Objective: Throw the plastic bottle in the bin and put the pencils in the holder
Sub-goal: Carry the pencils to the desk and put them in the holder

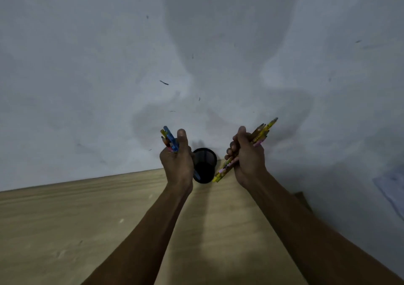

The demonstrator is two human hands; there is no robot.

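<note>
Both hands are raised over the far edge of the counter (65,230), apart from each other, each clamped on pencils. The left hand (177,162) grips a short bunch (169,139) with a blue one sticking up; the right hand (248,158) holds a longer yellow bunch (265,129), tilted. The black mesh holder (205,164) stands between them, right against the wall (87,66), its mouth clear. The counter's right edge falls away just beyond the right forearm.
</note>
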